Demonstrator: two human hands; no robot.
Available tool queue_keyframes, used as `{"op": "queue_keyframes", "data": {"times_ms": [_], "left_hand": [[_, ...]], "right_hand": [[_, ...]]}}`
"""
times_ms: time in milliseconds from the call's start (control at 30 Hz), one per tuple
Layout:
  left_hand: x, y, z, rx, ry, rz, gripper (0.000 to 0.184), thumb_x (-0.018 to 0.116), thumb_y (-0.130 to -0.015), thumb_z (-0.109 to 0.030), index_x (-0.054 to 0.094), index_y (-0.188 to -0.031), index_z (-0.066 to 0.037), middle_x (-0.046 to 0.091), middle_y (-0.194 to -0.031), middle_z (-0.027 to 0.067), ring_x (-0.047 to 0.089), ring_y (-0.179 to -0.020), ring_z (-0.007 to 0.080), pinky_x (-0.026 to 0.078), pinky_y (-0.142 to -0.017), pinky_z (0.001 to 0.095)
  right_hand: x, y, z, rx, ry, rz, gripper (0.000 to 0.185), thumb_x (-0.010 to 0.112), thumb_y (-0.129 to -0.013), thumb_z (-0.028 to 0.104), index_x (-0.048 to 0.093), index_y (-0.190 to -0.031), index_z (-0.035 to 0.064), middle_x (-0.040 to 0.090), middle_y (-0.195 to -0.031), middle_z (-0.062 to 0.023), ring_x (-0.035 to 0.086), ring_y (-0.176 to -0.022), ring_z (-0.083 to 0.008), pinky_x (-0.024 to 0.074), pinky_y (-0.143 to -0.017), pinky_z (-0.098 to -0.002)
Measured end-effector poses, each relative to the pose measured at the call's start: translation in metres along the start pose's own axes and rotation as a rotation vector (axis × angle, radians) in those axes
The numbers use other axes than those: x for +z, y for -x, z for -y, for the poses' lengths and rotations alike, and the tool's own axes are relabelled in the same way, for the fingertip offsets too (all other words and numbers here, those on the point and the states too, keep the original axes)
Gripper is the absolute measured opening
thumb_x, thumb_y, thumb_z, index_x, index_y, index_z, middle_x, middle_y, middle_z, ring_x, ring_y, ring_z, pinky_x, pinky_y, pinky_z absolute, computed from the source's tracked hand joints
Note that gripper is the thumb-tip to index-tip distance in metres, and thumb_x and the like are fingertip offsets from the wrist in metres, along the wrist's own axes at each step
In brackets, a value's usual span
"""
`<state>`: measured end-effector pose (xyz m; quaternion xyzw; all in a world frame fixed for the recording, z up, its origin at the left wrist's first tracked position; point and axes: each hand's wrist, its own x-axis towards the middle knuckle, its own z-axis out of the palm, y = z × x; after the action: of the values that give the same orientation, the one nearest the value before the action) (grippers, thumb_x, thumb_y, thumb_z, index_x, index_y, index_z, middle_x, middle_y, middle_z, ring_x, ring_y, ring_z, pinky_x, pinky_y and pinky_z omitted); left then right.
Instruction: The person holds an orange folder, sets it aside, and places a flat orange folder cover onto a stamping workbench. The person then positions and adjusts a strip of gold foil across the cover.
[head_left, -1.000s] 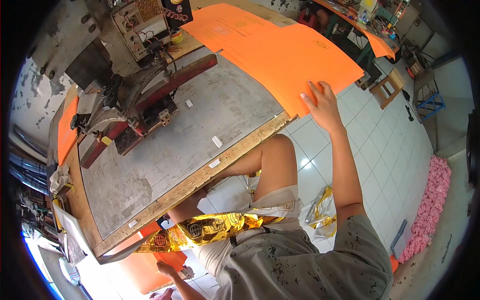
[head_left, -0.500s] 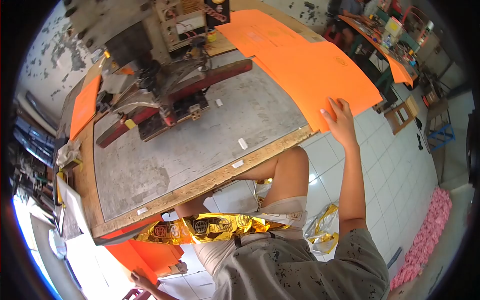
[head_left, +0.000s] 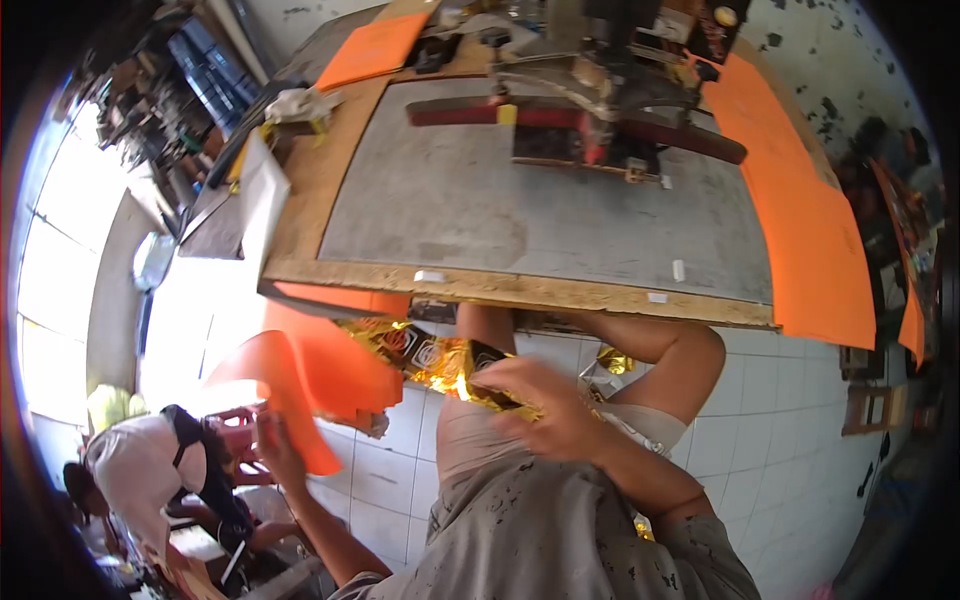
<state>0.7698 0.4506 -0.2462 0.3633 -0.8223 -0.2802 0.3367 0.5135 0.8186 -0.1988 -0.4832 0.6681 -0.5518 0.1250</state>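
Note:
At the lower left, my left hand [head_left: 278, 445] grips the edge of an orange sheet [head_left: 285, 385], which bends upward in a curve. More orange sheets [head_left: 355, 375] lie beneath and behind it, below the table's front edge. My right hand [head_left: 545, 405] is over my lap, smeared by motion, in front of a strip of gold foil [head_left: 440, 365] with dark printed emblems. Whether its fingers touch the foil cannot be made out. Above my knees is the grey work plate [head_left: 440, 210] with small white tabs, set on a wooden table [head_left: 560, 300].
A press head with a red bar [head_left: 560, 118] hangs over the back of the plate. Orange sheets [head_left: 815, 240] lie along the table's right side, another stack [head_left: 372, 48] at back left. A person in a white top [head_left: 140, 470] bends down at lower left.
My view has swung left. My right hand has left the orange sheets on the right and come to my lap. My left hand has lifted an orange sheet's edge.

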Motion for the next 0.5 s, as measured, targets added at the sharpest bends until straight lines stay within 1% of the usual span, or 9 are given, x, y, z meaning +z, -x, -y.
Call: {"op": "queue_keyframes", "data": {"times_ms": [67, 133, 200, 233, 267, 367, 400, 433, 500], "left_hand": [[0.035, 0.046, -0.027, -0.115, 0.088, -0.114, 0.027, 0.057, -0.103, -0.02, 0.065, -0.11, 0.005, 0.067, -0.101, 0.0153, 0.062, -0.094, 0.0278, 0.049, -0.088, 0.0376], [0.058, 0.093, -0.063, -0.028, 0.074, -0.013, 0.021, 0.057, -0.101, -0.017, 0.061, -0.104, 0.003, 0.066, -0.107, 0.0171, 0.062, -0.097, 0.0276, 0.049, -0.09, 0.0375], [0.075, 0.14, -0.079, 0.037, 0.104, 0.076, 0.017, 0.057, -0.099, -0.013, 0.061, -0.106, 0.002, 0.064, -0.113, 0.0164, 0.062, -0.101, 0.0285, 0.049, -0.089, 0.0366], [0.081, 0.154, -0.099, -0.047, 0.155, 0.115, 0.02, 0.055, -0.099, -0.016, 0.06, -0.104, 0.002, 0.062, -0.115, 0.0158, 0.06, -0.106, 0.0288, 0.047, -0.091, 0.037], [0.081, 0.161, -0.113, -0.131, 0.209, 0.154, 0.023, 0.052, -0.099, -0.019, 0.06, -0.101, 0.002, 0.061, -0.117, 0.0152, 0.058, -0.11, 0.0291, 0.046, -0.093, 0.0374], [0.085, 0.175, -0.084, -0.182, 0.792, 0.054, 0.033, 0.046, -0.099, -0.027, 0.06, -0.102, 0.002, 0.059, -0.121, 0.0154, 0.054, -0.118, 0.0279, 0.041, -0.1, 0.0382], [0.074, 0.177, -0.044, -0.052, 0.698, 0.189, 0.042, 0.041, -0.097, -0.033, 0.062, -0.106, 0.003, 0.055, -0.128, 0.0167, 0.049, -0.125, 0.0266, 0.035, -0.107, 0.039], [0.071, 0.178, -0.01, -0.076, 0.625, 0.118, 0.043, 0.042, -0.099, -0.033, 0.059, -0.114, 0.003, 0.051, -0.133, 0.0169, 0.047, -0.127, 0.0273, 0.034, -0.109, 0.0396], [0.076, 0.158, 0.03, -0.199, 0.442, -0.081, 0.049, 0.043, -0.102, -0.035, 0.049, -0.133, 0.002, 0.043, -0.143, 0.0175, 0.041, -0.134, 0.0288, 0.031, -0.113, 0.0415]], "right_hand": [[0.078, -0.024, -0.008, 0.034, -0.15, 0.189, 0.064, 0.06, -0.101, 0.041, 0.047, -0.143, -0.0068, 0.053, -0.141, -0.026, 0.052, -0.133, -0.037, 0.0407, -0.112, -0.0401], [0.135, -0.044, -0.029, 0.26, -0.13, 0.375, 0.08, 0.055, -0.101, 0.053, 0.038, -0.147, -0.0095, 0.042, -0.15, -0.0329, 0.044, -0.141, -0.0391, 0.0376, -0.115, -0.0401], [0.163, -0.073, -0.032, 0.495, -0.271, 0.535, 0.085, 0.057, -0.098, 0.058, 0.038, -0.147, -0.0081, 0.051, -0.141, -0.0353, 0.055, -0.132, -0.037, 0.0447, -0.109, -0.0411], [0.161, -0.083, -0.024, 0.595, -0.372, 0.701, 0.082, 0.061, -0.096, 0.056, 0.039, -0.146, -0.0057, 0.066, -0.122, -0.0307, 0.068, -0.113, -0.0372, 0.0523, -0.098, -0.0436], [0.18, -0.078, -0.028, 0.536, -0.232, 0.665, 0.071, 0.062, -0.096, 0.047, 0.044, -0.144, -0.0025, 0.072, -0.105, -0.0259, 0.073, -0.095, -0.0385, 0.0568, -0.087, -0.0453], [0.198, -0.074, -0.032, 0.263, -0.147, 0.645, 0.056, 0.062, -0.097, 0.03, 0.049, -0.141, -0.0013, 0.07, -0.102, -0.0286, 0.072, -0.092, -0.0402, 0.0566, -0.082, -0.0453], [0.198, -0.073, -0.03, 0.102, -0.135, 0.598, 0.053, 0.06, -0.099, 0.027, 0.049, -0.142, -0.0011, 0.07, -0.099, -0.0291, 0.072, -0.088, -0.0403, 0.0566, -0.079, -0.0451], [0.194, -0.072, -0.029, -0.059, -0.121, 0.549, 0.051, 0.059, -0.1, 0.025, 0.05, -0.143, -0.0008, 0.07, -0.095, -0.0296, 0.072, -0.084, -0.0404, 0.0567, -0.076, -0.0448], [0.143, -0.089, 0.015, -0.016, -0.201, 0.592, 0.048, 0.057, -0.101, 0.02, 0.05, -0.144, -0.0001, 0.069, -0.096, -0.029, 0.071, -0.082, -0.0387, 0.0561, -0.077, -0.0427]]}}
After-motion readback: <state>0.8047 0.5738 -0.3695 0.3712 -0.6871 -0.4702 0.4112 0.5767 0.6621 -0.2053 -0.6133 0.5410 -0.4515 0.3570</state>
